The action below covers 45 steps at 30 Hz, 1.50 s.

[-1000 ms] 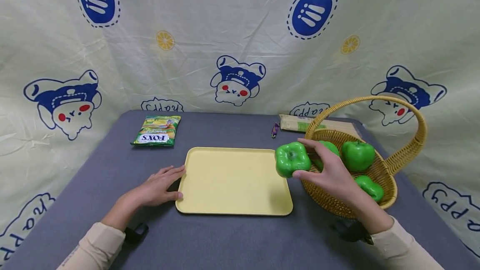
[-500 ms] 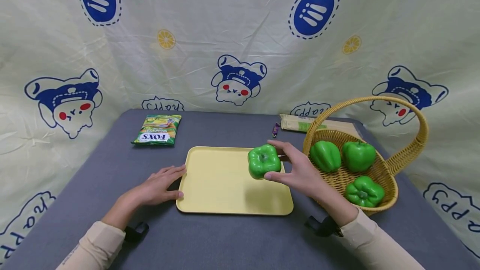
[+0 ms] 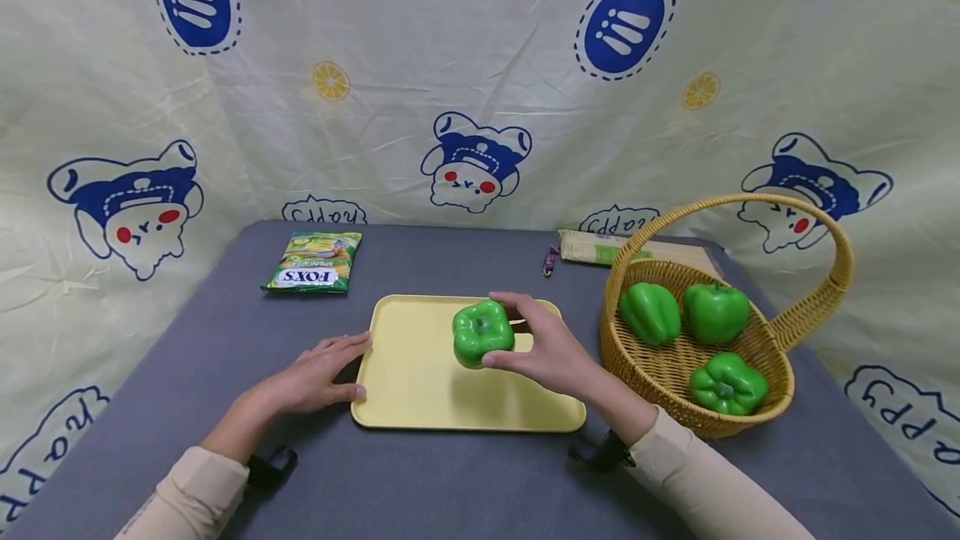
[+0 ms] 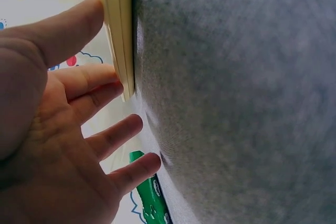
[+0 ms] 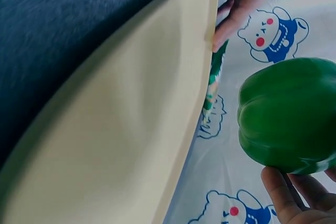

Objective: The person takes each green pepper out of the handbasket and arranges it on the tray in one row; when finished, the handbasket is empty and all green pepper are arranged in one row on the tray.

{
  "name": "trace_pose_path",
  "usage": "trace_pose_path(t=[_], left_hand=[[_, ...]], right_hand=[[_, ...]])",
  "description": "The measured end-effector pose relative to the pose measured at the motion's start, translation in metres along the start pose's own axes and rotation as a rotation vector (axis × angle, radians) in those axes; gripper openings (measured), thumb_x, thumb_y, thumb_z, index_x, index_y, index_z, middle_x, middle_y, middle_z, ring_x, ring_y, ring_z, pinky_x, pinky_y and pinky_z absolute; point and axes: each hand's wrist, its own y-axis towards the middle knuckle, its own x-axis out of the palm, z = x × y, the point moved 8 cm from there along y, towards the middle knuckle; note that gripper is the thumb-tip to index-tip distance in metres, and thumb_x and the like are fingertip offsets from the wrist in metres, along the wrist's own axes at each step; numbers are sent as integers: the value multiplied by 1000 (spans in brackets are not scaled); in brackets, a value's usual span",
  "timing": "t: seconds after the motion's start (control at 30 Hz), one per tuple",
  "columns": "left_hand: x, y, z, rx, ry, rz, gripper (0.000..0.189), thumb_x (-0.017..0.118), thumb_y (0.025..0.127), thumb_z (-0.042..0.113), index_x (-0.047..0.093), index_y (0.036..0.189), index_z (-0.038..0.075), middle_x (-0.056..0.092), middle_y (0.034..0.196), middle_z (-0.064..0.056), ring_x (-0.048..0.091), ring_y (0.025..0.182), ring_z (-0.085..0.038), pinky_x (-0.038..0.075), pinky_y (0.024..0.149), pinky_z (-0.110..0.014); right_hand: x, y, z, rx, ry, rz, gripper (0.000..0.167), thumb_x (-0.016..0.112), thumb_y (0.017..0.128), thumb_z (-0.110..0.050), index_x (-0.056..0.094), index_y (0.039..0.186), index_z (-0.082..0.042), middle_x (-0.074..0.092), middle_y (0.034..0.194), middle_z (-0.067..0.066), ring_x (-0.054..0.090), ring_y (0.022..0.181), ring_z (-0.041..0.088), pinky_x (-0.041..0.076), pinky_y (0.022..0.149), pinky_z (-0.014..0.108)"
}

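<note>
My right hand [image 3: 547, 348] holds a green bell pepper [image 3: 482, 333] between thumb and fingers, above the pale yellow tray [image 3: 405, 394]. In the right wrist view the pepper [image 5: 289, 116] hangs apart from the tray surface [image 5: 105, 145], fingertips against its lower side. At the tray's left edge rests my left hand [image 3: 318, 373], fingers spread and fairly straight. The left wrist view shows its thumb and first fingers touching the tray rim [image 4: 119, 35]. Several inches right of the tray, a wicker basket [image 3: 637, 373] holds three more green bell peppers [image 3: 726, 383].
A green snack packet [image 3: 315, 262] lies at the back left of the grey-covered table [image 3: 420, 482]. A small purple wrapped candy [image 3: 550, 262] and a beige-and-green package [image 3: 592, 247] lie behind the basket. The basket's tall handle [image 3: 836, 273] arches up at the right.
My right hand has carried the bell pepper leftward from beside the basket to over the tray's middle. The left hand stays at the tray's edge.
</note>
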Motion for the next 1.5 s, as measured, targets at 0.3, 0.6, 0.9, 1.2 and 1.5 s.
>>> trace_pose_path(t=[0.3,0.6,0.9,1.2,1.5], left_hand=[[1,-2,1,-2,-27,9,74,65,88,33,31,147,3,28,154,-15,26,139,-42,25,106,-64],[3,-3,2,14,-45,31,71,64,89,30,32,146,2,29,154,-17,26,138,-45,22,105,-67],[4,-3,2,10,-58,26,71,63,89,32,32,146,2,28,154,-17,25,138,-47,20,103,-69],[4,-3,1,6,-61,25,72,64,89,33,32,146,3,28,154,-16,26,138,-46,21,103,-69],[2,-4,4,29,-62,36,71,63,89,32,32,146,2,29,153,-17,27,137,-48,21,101,-70]], right_hand=[[22,9,5,21,59,-16,76,81,73,-28,44,137,-9,59,120,9,59,108,23,51,91,39],[42,15,11,95,90,-42,76,80,73,-33,44,137,-13,59,123,7,60,109,24,50,93,39],[59,20,12,122,114,-62,75,81,74,-30,45,136,-11,57,127,7,61,108,25,51,92,39],[73,27,13,144,99,-83,76,81,74,-31,44,137,-9,56,129,6,62,108,25,52,90,37],[85,35,10,151,88,-110,77,79,75,-34,43,138,-10,55,131,7,62,109,24,52,90,34]])
